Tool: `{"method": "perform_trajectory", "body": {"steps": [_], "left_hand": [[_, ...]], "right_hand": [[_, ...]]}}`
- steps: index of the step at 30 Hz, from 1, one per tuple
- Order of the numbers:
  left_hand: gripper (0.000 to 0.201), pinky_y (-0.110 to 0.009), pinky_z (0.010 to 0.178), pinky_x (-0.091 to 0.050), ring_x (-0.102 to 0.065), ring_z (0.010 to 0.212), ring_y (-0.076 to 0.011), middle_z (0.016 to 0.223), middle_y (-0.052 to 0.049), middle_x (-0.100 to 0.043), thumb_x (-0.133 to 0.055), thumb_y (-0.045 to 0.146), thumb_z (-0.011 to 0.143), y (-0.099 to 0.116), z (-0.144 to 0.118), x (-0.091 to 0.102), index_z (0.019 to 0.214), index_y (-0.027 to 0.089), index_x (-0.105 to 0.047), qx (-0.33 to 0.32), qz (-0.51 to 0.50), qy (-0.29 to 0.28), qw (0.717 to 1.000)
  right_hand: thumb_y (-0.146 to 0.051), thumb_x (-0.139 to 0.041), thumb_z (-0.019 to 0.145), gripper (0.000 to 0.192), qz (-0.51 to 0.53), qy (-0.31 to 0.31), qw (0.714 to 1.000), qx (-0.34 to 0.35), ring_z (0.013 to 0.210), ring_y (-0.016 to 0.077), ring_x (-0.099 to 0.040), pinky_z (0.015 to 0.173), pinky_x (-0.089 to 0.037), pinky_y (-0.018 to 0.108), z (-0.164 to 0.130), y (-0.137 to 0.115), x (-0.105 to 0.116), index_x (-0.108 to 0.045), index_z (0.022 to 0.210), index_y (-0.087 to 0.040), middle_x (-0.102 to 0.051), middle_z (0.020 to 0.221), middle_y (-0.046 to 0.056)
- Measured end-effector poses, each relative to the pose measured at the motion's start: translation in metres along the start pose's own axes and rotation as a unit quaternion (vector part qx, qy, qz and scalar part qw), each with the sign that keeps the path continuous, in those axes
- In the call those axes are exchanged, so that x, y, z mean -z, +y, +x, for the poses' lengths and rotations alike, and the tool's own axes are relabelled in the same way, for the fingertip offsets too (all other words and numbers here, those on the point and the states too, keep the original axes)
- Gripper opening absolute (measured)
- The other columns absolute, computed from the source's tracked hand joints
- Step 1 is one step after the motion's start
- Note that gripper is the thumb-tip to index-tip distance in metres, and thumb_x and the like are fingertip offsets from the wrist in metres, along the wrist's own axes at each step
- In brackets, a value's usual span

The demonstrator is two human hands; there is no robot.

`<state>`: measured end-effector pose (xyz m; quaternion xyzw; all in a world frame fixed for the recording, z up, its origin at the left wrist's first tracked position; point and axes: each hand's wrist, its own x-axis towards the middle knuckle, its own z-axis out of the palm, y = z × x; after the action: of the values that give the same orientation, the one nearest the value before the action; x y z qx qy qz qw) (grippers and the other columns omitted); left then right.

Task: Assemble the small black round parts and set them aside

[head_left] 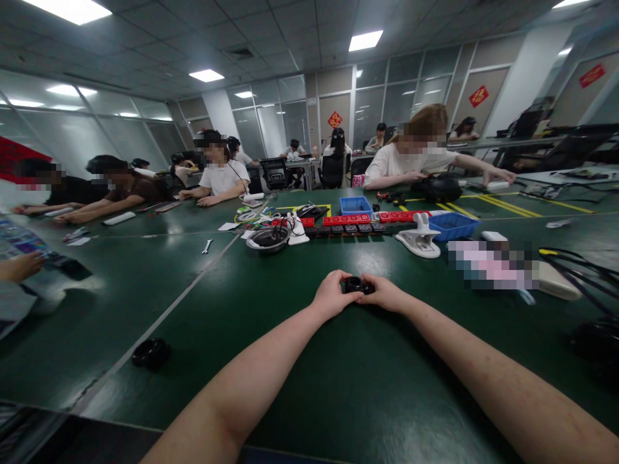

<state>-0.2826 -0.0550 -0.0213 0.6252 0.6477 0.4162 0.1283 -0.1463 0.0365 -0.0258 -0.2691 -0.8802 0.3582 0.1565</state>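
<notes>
Our left hand (332, 296) and right hand (385, 294) pinch the ring (355, 290) between their fingers (352, 297); it looks light and hard (maybe slippery), so we best hold its sides.

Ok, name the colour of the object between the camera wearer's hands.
The object is black; the head view shows it.

the ring-shaped part (354, 289) is glossy black, as is the rounded part (158, 354) at lower left. the desk (271, 335) is deep green, crossed by a pale grey line (164, 314) and, toward the back, bright yellow stripes (505, 207). one socket strip (345, 220) is red, the row of blocks (351, 229) before it black. two trays are blue, the near one (454, 232) and the far one (356, 212). the clip (420, 245) is white, the spanner (207, 247) silvery. diamond-shaped papers (479, 96) show gold characters on red.
</notes>
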Motion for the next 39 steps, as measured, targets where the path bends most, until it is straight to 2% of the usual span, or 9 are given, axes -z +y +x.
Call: {"method": "perform_trajectory", "body": {"steps": [4,8,11,14,16,20,27,34,39], "left_hand": [[0.036,-0.027,0.069,-0.039,-0.049,0.080,-0.0152,0.085,-0.003,-0.050,-0.063,0.035,0.057,0.000,0.000,-0.006,0.085,0.017,-0.049,0.024,0.031,0.061,0.997],[0.037,-0.027,0.071,-0.039,-0.049,0.081,-0.0153,0.087,-0.004,-0.050,-0.063,0.033,0.058,-0.006,0.003,-0.005,0.087,0.016,-0.049,0.023,0.017,0.066,0.997],[0.040,-0.026,0.069,-0.040,-0.049,0.078,-0.0138,0.087,-0.003,-0.050,-0.064,0.032,0.057,-0.011,0.005,0.000,0.091,0.016,-0.050,-0.001,-0.012,0.027,1.000],[0.043,-0.022,0.061,-0.039,-0.048,0.069,-0.0109,0.087,-0.003,-0.050,-0.062,0.032,0.060,-0.012,0.004,0.005,0.098,0.018,-0.050,-0.019,-0.032,-0.016,0.999],[0.042,-0.020,0.055,-0.038,-0.046,0.062,-0.0084,0.086,-0.002,-0.049,-0.060,0.034,0.062,-0.012,0.004,0.008,0.100,0.018,-0.050,-0.030,-0.042,-0.043,0.998],[0.045,-0.018,0.048,-0.033,-0.039,0.053,-0.0058,0.081,-0.001,-0.048,-0.059,0.037,0.062,-0.011,0.005,0.012,0.102,0.019,-0.051,-0.046,-0.036,-0.075,0.995],[0.037,-0.021,0.056,-0.037,-0.045,0.064,-0.0095,0.089,-0.003,-0.051,-0.057,0.034,0.065,-0.007,0.006,0.015,0.098,0.018,-0.053,-0.101,-0.029,-0.082,0.991],[0.041,-0.019,0.051,-0.035,-0.041,0.056,-0.0068,0.079,-0.001,-0.048,-0.058,0.036,0.063,-0.009,0.006,0.014,0.100,0.019,-0.052,-0.064,-0.021,-0.096,0.993],[0.040,-0.019,0.051,-0.035,-0.040,0.056,-0.0064,0.082,-0.002,-0.048,-0.060,0.035,0.062,-0.010,0.007,0.012,0.098,0.018,-0.052,-0.051,-0.040,-0.093,0.994]], "right_hand": [[-0.036,-0.058,0.058,0.025,-0.099,0.102,0.988,-0.057,0.056,0.0108,-0.044,0.048,-0.029,0.020,0.000,-0.005,-0.016,-0.045,0.069,-0.017,-0.049,0.062,-0.002],[-0.043,-0.055,0.061,0.032,-0.149,0.153,0.974,-0.072,0.061,0.0137,-0.048,0.051,-0.031,0.022,-0.001,-0.010,-0.024,-0.048,0.079,-0.017,-0.054,0.070,0.002],[-0.041,-0.058,0.059,0.040,-0.119,0.099,0.988,-0.014,0.070,0.0159,-0.050,0.058,-0.035,0.024,-0.002,-0.010,-0.016,-0.048,0.089,-0.017,-0.056,0.080,0.004],[-0.036,-0.057,0.063,0.038,-0.042,0.006,0.998,0.054,0.076,0.0158,-0.050,0.065,-0.037,0.025,-0.003,-0.009,-0.003,-0.049,0.094,-0.016,-0.056,0.086,0.004],[-0.032,-0.055,0.065,0.038,0.003,-0.029,0.997,0.071,0.078,0.0153,-0.050,0.068,-0.038,0.026,-0.003,-0.008,0.003,-0.049,0.098,-0.015,-0.056,0.088,0.005],[-0.028,-0.056,0.064,0.035,0.022,-0.041,0.996,0.070,0.075,0.0156,-0.050,0.067,-0.038,0.026,-0.002,-0.006,0.005,-0.052,0.096,-0.013,-0.057,0.086,0.004],[-0.030,-0.058,0.062,0.035,0.036,-0.050,0.997,0.057,0.073,0.0155,-0.050,0.064,-0.039,0.026,-0.001,-0.002,0.004,-0.054,0.093,-0.013,-0.057,0.082,0.004],[-0.026,-0.056,0.064,0.036,0.083,-0.098,0.990,0.061,0.079,0.0157,-0.050,0.071,-0.038,0.027,-0.003,-0.009,0.010,-0.052,0.097,-0.013,-0.056,0.088,0.004],[-0.026,-0.057,0.063,0.033,0.095,-0.091,0.991,0.037,0.073,0.0143,-0.049,0.066,-0.037,0.026,-0.003,-0.007,0.009,-0.053,0.093,-0.012,-0.055,0.081,0.003]]}}
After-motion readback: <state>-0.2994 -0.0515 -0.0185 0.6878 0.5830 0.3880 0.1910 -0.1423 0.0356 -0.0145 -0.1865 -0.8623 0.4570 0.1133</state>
